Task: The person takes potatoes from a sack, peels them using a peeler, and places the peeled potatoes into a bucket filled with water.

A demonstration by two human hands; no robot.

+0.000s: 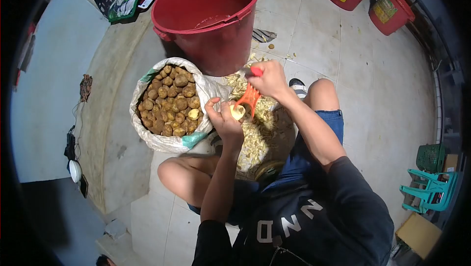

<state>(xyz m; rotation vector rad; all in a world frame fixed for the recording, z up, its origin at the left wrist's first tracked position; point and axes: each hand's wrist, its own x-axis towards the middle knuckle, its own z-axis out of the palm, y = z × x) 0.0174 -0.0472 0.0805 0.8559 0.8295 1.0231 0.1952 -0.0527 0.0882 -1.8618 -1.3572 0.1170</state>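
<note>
Resting in the left hand [227,125], a peeled-looking potato [238,113] is held up over the floor [365,87], toward the floor's left edge, where a low ledge [122,160] runs. The potato should handle as a light, firm lump, stiff enough to bear a hard squeeze, and its pale, bare flesh is probably damp and slippery. The surest hold would be low around the rounded sides, with the fingertips kept back from the upper face, where the orange peeler [251,97] meets it or lies just over it; which of the two cannot be told.

The left grip is clamped on the potato, spread only about as far as its width, while one finger curls free on the side toward the sack [164,143]. The right grip is closed round the peeler's handle; the right hand [270,80] is bent over it, its fingertips mostly hidden. The peeler looks light and rigid, best taken by the handle, away from its working end.

Just beside the left hand, near the floor's left edge, the sack gapes over brown, unpeeled potatoes [169,100]. Beyond it, farther from the body, stands a large red bucket [221,52]. Peelings [260,138] litter the floor below both hands, between the bent legs.
</note>
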